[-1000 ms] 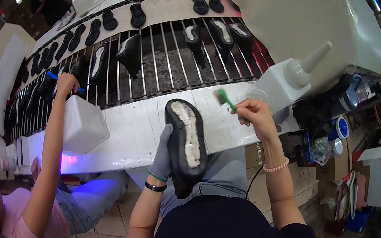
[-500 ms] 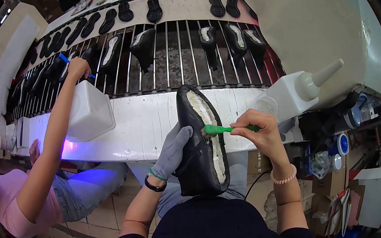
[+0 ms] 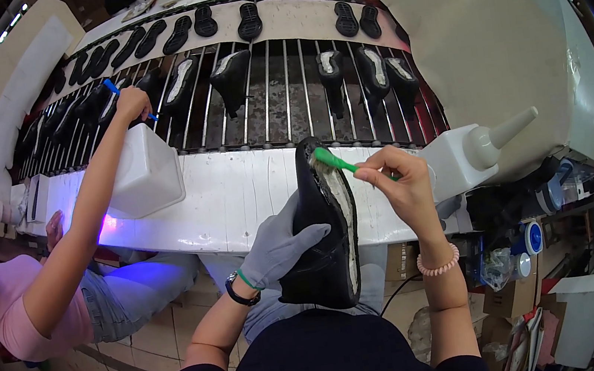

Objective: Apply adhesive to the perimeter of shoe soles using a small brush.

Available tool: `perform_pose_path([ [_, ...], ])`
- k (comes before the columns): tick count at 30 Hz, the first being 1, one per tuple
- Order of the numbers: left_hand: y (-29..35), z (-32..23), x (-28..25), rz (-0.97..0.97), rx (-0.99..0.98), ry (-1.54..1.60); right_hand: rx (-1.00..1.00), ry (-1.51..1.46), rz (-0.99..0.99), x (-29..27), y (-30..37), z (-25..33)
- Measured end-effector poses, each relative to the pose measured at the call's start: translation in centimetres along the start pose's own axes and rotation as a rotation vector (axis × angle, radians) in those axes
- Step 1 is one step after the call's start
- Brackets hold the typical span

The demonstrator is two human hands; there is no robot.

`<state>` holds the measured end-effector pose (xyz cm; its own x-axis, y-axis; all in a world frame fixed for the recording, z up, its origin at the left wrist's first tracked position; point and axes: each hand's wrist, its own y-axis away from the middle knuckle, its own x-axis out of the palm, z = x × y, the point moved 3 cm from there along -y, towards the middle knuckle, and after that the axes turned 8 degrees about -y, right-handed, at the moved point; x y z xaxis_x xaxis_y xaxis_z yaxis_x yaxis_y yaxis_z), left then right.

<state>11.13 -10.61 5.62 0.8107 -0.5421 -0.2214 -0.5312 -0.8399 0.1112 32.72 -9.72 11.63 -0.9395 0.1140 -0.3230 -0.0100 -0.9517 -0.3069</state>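
Observation:
My left hand (image 3: 281,246), in a grey glove, grips a black shoe upper (image 3: 321,257) by its side, over my lap. The shoe's underside faces right and up, with a whitish strip down its middle and a dark rim. Between the fingers and thumb of my right hand (image 3: 397,176) is a green-handled brush (image 3: 335,160). Its head touches the underside near the toe end, at the far tip of the shoe. The bristles are mostly hidden.
Beyond the white ledge (image 3: 231,194), a roller conveyor (image 3: 277,90) carries several black shoe uppers; black soles lie on a pale belt behind. White plastic containers (image 3: 150,178) flank me, the right one with a nozzle (image 3: 514,127). At left a co-worker's hand (image 3: 132,104) holds a blue brush.
The brush has moved from the middle of the shoe's edge up to the toe. The shoe has turned, showing less of its underside, and my left hand has shifted on it.

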Motion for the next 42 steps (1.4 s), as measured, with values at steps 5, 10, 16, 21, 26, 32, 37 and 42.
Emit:
perform_pose_path([
  [5, -0.4, 0.2, 0.3, 0.025, -0.003, -0.002, 0.027, -0.031, -0.068, -0.6, -1.9, -1.1],
  [10, -1.0, 0.4, 0.0, 0.039, 0.018, 0.114, -0.047, -0.030, 0.112, -1.5, -3.0, -1.1],
  [16, -1.1, 0.9, 0.0, 0.089, -0.021, 0.304, -0.023, -0.008, 0.379, -2.1, -3.3, 0.5],
  [21, -1.0, 0.5, 0.0, 0.080, -0.074, 0.395, -0.066, -0.051, 0.474, -2.5, -2.7, 0.8],
  [26, -1.2, 0.8, -0.3, 0.022, -0.035, 0.454, -0.078, -0.034, 0.554, -2.3, -1.7, 1.0],
  [32, -1.3, 0.8, -1.0, -0.056, 0.007, 0.520, -0.035, -0.034, 0.664, -1.7, 1.3, 1.4],
  [37, -1.5, 0.5, -1.2, -0.112, 0.046, 0.507, -0.034, -0.134, 0.680, -1.6, 1.9, 1.5],
  [42, -2.3, 0.2, -0.8, -0.139, 0.048, 0.473, -0.082, 0.019, 0.355, -1.8, 0.0, 1.6],
])
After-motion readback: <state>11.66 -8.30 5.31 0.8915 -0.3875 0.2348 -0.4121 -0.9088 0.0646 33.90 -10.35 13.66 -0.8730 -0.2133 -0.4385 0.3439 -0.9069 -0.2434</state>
